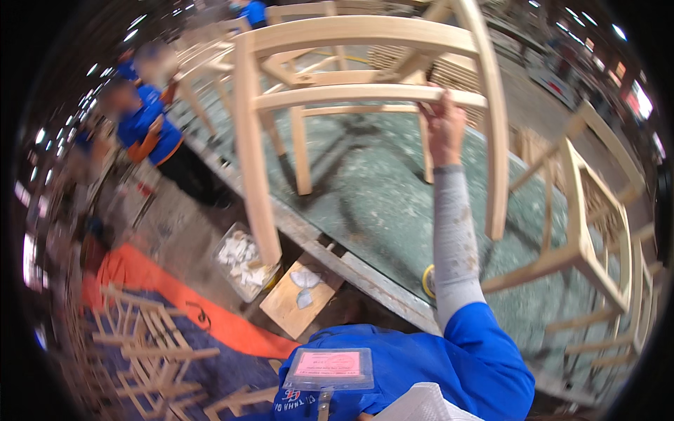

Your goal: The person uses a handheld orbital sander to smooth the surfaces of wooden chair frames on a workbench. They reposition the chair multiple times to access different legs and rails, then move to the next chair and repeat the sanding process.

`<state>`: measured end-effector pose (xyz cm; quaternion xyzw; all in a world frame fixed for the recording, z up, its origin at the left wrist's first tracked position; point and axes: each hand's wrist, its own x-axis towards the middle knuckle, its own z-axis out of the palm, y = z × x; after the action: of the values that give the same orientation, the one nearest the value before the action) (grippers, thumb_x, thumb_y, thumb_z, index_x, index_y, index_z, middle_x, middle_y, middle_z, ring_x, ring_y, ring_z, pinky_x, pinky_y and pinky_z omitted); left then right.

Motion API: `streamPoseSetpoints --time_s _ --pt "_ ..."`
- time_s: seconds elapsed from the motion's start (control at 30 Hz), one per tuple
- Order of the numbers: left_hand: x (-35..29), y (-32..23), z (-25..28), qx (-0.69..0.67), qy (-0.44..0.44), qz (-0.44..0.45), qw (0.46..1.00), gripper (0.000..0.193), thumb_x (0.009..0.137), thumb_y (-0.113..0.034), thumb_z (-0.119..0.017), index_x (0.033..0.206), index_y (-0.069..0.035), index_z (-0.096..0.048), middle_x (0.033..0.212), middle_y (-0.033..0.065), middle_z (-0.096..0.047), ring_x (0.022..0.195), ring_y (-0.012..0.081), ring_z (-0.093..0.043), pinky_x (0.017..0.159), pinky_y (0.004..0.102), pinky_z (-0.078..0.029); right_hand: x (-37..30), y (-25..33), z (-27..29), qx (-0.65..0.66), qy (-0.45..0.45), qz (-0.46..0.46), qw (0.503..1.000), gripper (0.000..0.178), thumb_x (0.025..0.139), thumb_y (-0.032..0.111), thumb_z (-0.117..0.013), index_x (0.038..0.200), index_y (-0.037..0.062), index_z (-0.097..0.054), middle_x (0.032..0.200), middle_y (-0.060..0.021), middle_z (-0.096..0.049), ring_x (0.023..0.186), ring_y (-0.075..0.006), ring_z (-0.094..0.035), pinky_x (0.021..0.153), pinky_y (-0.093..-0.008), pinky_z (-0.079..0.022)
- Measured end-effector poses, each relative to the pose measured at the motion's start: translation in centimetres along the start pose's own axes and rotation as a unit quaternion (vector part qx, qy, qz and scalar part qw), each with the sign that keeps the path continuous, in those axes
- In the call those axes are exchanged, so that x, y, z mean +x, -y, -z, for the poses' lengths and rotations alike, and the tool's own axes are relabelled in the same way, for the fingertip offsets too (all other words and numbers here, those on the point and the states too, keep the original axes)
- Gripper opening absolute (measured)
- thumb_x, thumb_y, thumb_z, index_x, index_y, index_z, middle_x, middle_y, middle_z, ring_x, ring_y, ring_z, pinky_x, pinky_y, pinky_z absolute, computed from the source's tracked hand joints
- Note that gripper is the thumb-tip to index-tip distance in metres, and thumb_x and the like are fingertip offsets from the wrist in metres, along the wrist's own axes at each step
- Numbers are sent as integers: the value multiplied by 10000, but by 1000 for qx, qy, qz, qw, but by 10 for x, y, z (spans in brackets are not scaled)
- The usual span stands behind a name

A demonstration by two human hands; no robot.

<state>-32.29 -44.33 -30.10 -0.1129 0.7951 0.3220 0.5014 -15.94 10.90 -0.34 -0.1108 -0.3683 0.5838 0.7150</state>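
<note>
An unfinished wooden chair frame (365, 34) stands upright before me, with its curved top rail across the upper part of the view and its legs reaching down over the green tabletop (379, 189). My right arm, in a grey sleeve, stretches forward to it. My right hand (445, 130) is closed around the lower crossbar (365, 94) of the chair back, near the right-hand post. My left hand is out of view.
More chair frames (590, 231) stand at the right and far left of the table. Below the metal table edge (337, 256) are a plastic bin of white scraps (246, 263) and a wooden board (298, 298). Loose chair parts (158, 344) lie lower left. People in blue (151, 126) stand at left.
</note>
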Motion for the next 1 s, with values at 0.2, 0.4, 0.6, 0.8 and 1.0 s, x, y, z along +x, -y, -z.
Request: streamPoseSetpoints --time_s 0.2,0.4,0.6,0.8,1.0 --pt "29 -69 28 -115 3 -63 991 634 938 -492 -391 1368 -28 -359 1383 150 -382 1297 304 -337 1079 435 -242 -4 7 -9 11 -8 -13 1000 237 947 215 -503 999 -16 -526 1005 -174 -645 949 -270 -647 804 -424 -565" --pt "-53 -292 41 -221 161 -523 807 659 951 -525 -300 1422 -64 -273 1458 181 -289 1370 273 -237 1099 471 -183 -5 10 -3 23 2 -11 1000 249 945 199 -496 1028 -33 -531 976 -155 -652 927 -251 -650 783 -408 -578" --pt "-119 -360 -16 -29 172 -629 757 535 858 -104 -607 1322 -12 -358 1171 125 -500 1018 175 -515 871 318 -438 -13 9 -7 51 -2 -35 998 249 951 207 -486 997 -34 -531 982 -159 -638 911 -256 -645 805 -419 -573" --pt "-110 -357 -43 -30 96 -697 710 472 776 -21 -685 1184 -19 -447 962 43 -565 798 111 -568 676 246 -494 -8 24 30 -87 65 -22 994 358 966 289 -469 1039 -37 -599 1017 -141 -647 952 -247 -622 882 -431 -502" --pt "-104 -336 -45 -98 199 -639 737 709 689 -88 -797 1261 17 -391 1081 70 -540 949 133 -536 802 267 -474 21 61 83 60 189 -136 971 254 963 195 -459 1105 8 -557 1122 -172 -613 1067 -273 -585 1032 -523 -386"
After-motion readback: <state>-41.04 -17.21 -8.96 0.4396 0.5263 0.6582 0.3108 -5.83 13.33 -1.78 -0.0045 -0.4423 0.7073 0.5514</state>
